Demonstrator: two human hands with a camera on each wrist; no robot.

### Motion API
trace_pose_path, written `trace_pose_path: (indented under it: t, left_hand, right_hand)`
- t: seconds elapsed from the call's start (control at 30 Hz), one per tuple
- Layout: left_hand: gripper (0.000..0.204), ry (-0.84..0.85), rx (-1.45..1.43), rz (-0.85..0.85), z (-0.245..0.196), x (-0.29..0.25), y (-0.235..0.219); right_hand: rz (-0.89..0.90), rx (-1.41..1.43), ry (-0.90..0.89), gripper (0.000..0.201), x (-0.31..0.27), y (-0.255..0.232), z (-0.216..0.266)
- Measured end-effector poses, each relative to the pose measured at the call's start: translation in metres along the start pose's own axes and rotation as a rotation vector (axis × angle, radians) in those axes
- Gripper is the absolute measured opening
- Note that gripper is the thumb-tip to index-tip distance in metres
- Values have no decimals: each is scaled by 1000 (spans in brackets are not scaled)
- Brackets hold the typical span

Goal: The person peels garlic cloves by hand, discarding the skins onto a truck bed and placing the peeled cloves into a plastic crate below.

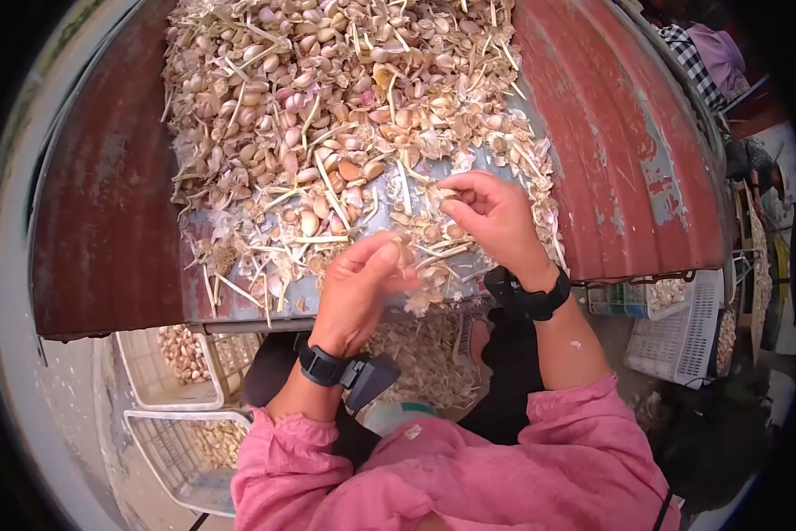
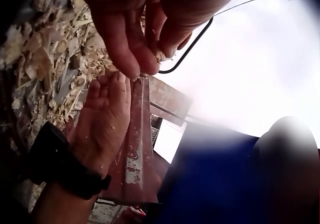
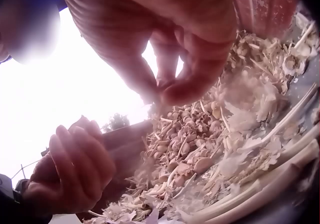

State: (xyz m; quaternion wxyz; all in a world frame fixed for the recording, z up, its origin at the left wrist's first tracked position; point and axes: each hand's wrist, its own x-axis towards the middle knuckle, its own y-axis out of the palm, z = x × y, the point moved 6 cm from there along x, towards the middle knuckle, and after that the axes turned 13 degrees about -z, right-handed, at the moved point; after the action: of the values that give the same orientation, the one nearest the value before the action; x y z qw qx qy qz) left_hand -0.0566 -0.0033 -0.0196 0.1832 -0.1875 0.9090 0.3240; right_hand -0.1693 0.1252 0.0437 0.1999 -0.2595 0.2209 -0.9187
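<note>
A thick layer of garlic cloves (image 1: 256, 146), dry stems (image 1: 331, 190) and papery skins covers the metal sheet. Over its near edge, my left hand (image 1: 353, 288) pinches a small pale piece of garlic (image 2: 161, 57) between thumb and fingers; blur softens its lower fingers in the head view. To the right and a little farther forward, my right hand (image 1: 501, 226) has thumb and forefinger brought together on a small pale bit of garlic (image 1: 451, 196). The fingertips mostly cover that bit in the right wrist view. The two hands are apart.
Red corrugated metal (image 1: 615, 150) flanks the heap on both sides. White crates (image 1: 172, 403) with garlic cloves stand below at the left, and more crates (image 1: 672, 341) at the right. Stems and skins (image 1: 429, 363) lie on the ground between the person's legs.
</note>
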Motion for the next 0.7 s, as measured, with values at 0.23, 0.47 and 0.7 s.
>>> trace_pose_path:
  t: [0.23,0.47,0.7]
  left_hand:
    - [27,-40,-270,-61,-8,-6,22]
    - [22,-144,-264,81,1,-3,26]
    - [24,109,-170,-19,-4,-3,25]
  right_hand:
    - [-77,740,611,21,-13,14,5]
    - [20,452,148,20,-14,31,27]
    - [-182,145,-81,15,-15,19,52]
